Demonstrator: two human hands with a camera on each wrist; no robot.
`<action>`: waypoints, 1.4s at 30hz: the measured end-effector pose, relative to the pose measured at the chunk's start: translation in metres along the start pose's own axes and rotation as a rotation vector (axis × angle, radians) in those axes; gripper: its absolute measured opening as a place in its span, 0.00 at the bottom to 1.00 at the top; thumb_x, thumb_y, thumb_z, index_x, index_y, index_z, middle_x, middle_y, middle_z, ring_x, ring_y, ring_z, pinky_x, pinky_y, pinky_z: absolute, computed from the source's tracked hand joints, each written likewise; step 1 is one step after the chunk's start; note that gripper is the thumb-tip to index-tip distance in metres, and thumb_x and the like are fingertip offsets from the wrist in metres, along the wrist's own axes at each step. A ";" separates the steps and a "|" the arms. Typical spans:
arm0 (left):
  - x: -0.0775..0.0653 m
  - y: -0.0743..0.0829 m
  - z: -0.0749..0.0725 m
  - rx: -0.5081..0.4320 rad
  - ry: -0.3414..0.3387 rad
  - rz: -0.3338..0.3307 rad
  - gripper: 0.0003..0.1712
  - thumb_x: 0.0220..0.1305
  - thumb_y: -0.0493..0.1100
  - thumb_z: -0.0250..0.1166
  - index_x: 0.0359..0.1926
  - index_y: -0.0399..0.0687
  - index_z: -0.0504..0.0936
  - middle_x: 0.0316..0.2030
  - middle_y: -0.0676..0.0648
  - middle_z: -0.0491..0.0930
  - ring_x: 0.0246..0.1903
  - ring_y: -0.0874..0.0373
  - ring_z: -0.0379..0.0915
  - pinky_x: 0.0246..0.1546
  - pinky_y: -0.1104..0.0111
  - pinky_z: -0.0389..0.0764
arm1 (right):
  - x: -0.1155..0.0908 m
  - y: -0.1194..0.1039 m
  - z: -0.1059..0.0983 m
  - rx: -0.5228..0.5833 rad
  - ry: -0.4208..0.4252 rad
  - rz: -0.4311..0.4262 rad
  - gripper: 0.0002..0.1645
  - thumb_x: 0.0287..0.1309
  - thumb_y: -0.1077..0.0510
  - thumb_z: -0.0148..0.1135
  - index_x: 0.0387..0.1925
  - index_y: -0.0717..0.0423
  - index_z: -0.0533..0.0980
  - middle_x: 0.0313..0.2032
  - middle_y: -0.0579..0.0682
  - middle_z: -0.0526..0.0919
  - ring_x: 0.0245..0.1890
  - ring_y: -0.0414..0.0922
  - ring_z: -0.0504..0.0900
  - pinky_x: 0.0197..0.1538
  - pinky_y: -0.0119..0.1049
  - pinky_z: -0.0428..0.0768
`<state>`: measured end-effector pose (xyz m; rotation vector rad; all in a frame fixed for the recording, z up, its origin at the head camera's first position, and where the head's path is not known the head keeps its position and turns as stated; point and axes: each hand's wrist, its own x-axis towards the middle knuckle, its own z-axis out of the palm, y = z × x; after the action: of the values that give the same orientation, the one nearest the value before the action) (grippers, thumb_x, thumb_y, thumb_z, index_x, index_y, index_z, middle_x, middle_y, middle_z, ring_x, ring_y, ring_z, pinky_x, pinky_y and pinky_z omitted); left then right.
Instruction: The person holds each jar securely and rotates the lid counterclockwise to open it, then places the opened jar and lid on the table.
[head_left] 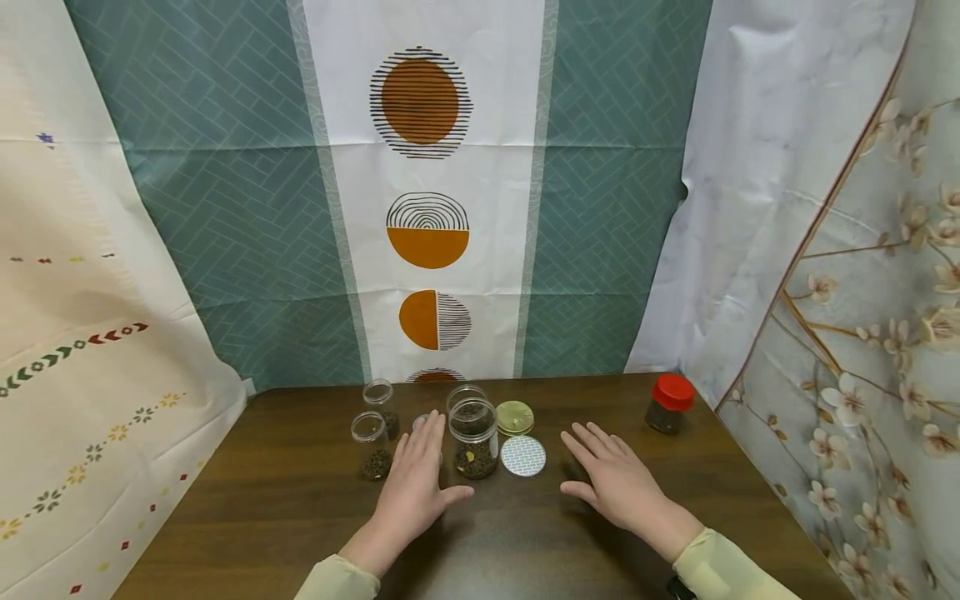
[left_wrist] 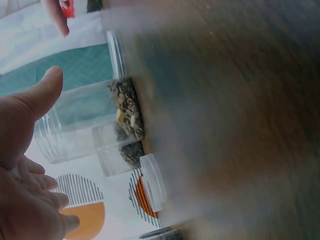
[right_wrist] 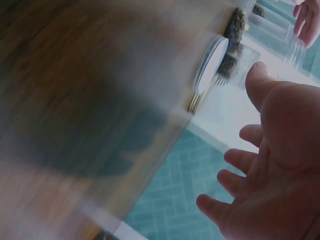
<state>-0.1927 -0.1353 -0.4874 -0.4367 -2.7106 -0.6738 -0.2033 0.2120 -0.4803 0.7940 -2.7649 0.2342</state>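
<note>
My left hand (head_left: 411, 483) is held with straight fingers and thumb spread, just left of a large clear jar (head_left: 476, 454). Brown pebble-like bits lie in that jar's bottom, seen closer in the left wrist view (left_wrist: 75, 125). Behind it stands a similar open jar (head_left: 467, 392). Two smaller lidless jars, one nearer (head_left: 371, 450) and one farther (head_left: 381, 404), hold dark grains left of my left hand. My right hand (head_left: 622, 483) hovers with extended fingers, right of a white-lined lid (head_left: 523, 456) and gold-coloured lids (head_left: 515, 417). Neither hand holds anything.
A jar with a red lid (head_left: 672, 393) stands toward the table's right back corner, with dark contents. Another pale lid (head_left: 420, 422) is partly hidden behind my left fingers. Patterned cloth (head_left: 615, 250) hangs along the back edge of the brown table (head_left: 510, 550) and at both sides.
</note>
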 end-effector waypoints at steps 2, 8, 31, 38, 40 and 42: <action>-0.002 0.003 0.000 0.024 0.007 0.020 0.71 0.52 0.57 0.90 0.85 0.33 0.58 0.84 0.33 0.56 0.84 0.33 0.50 0.81 0.37 0.51 | -0.005 0.005 -0.003 -0.010 0.013 0.009 0.46 0.72 0.39 0.72 0.80 0.58 0.71 0.78 0.64 0.70 0.79 0.66 0.67 0.73 0.69 0.69; -0.005 0.014 -0.001 0.077 0.012 0.092 0.71 0.54 0.60 0.88 0.85 0.34 0.58 0.84 0.33 0.56 0.83 0.33 0.51 0.81 0.38 0.52 | -0.015 0.019 -0.013 -0.039 0.038 0.047 0.46 0.72 0.39 0.72 0.80 0.58 0.70 0.79 0.64 0.70 0.79 0.67 0.66 0.73 0.70 0.68; -0.006 0.049 0.009 0.247 -0.012 0.254 0.67 0.56 0.68 0.83 0.85 0.41 0.63 0.84 0.39 0.61 0.83 0.41 0.55 0.81 0.40 0.54 | -0.022 0.071 -0.039 -0.105 0.075 0.168 0.50 0.71 0.39 0.73 0.82 0.61 0.67 0.79 0.70 0.67 0.79 0.71 0.64 0.73 0.75 0.64; -0.004 0.059 0.011 0.271 -0.016 0.278 0.67 0.56 0.69 0.83 0.85 0.43 0.63 0.84 0.40 0.62 0.84 0.43 0.55 0.81 0.41 0.54 | -0.021 0.084 -0.042 -0.116 0.081 0.182 0.50 0.71 0.40 0.73 0.81 0.63 0.67 0.79 0.71 0.66 0.79 0.72 0.63 0.73 0.75 0.64; -0.004 0.062 0.012 0.270 -0.024 0.281 0.67 0.56 0.69 0.82 0.86 0.43 0.63 0.84 0.40 0.61 0.84 0.43 0.54 0.81 0.41 0.53 | -0.020 0.087 -0.043 -0.115 0.079 0.188 0.51 0.71 0.40 0.73 0.81 0.64 0.67 0.79 0.71 0.66 0.79 0.72 0.63 0.73 0.75 0.64; -0.004 0.065 0.014 0.273 -0.027 0.288 0.67 0.57 0.70 0.82 0.86 0.43 0.62 0.84 0.41 0.62 0.84 0.44 0.54 0.81 0.41 0.53 | -0.018 0.091 -0.043 -0.117 0.074 0.196 0.51 0.72 0.39 0.72 0.81 0.65 0.66 0.79 0.72 0.65 0.79 0.73 0.62 0.74 0.75 0.63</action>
<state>-0.1686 -0.0746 -0.4746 -0.7487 -2.6354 -0.2188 -0.2290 0.3068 -0.4522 0.4767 -2.7570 0.1329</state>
